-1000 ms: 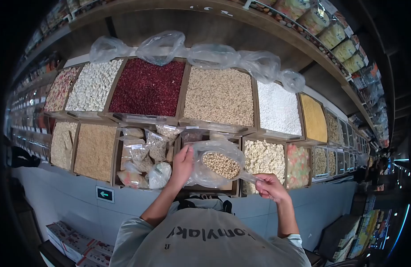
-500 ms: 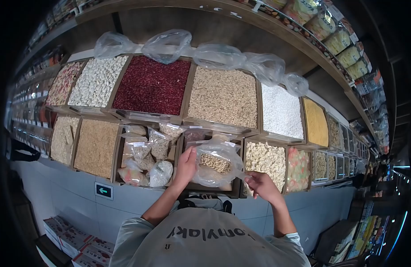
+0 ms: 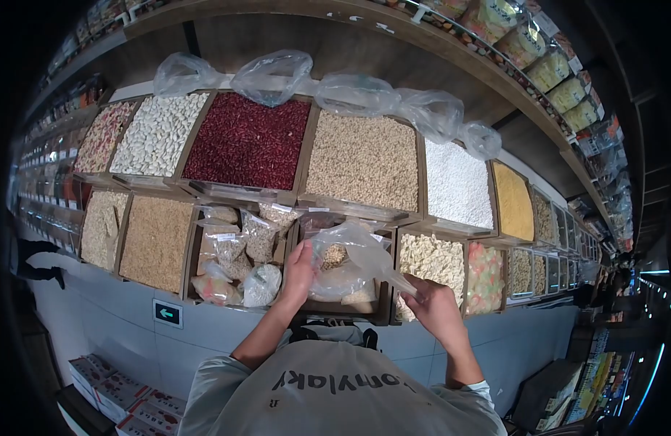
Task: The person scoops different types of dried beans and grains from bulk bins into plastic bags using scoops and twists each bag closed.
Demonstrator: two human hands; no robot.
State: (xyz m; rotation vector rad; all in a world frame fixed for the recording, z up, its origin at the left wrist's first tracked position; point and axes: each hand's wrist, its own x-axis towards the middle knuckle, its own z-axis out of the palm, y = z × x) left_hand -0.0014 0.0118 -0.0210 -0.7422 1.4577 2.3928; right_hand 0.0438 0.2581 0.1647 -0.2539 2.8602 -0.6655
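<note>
A clear plastic bag (image 3: 359,256) with pale beans or grains in it is held over a wooden bin in the front row. My left hand (image 3: 299,275) grips the bag's left side, with the fingers partly hidden by the plastic. The bag's right edge is drawn out into a narrow, gathered strip, and my right hand (image 3: 431,305) is closed on it. Through the plastic the beans (image 3: 334,256) show only in part. Beneath the bag, other filled bags (image 3: 359,296) lie in the bin.
Bins of red beans (image 3: 248,138), white beans (image 3: 160,134) and tan grain (image 3: 363,158) form the back row. Left of my hands is a bin of tied bags (image 3: 237,251); pale flakes (image 3: 431,265) lie to the right. A person's leg (image 3: 38,261) shows at far left.
My right hand has pulled the bag's edge into a longer strip, and the plastic now covers more of the beans. The leg at far left shows more.
</note>
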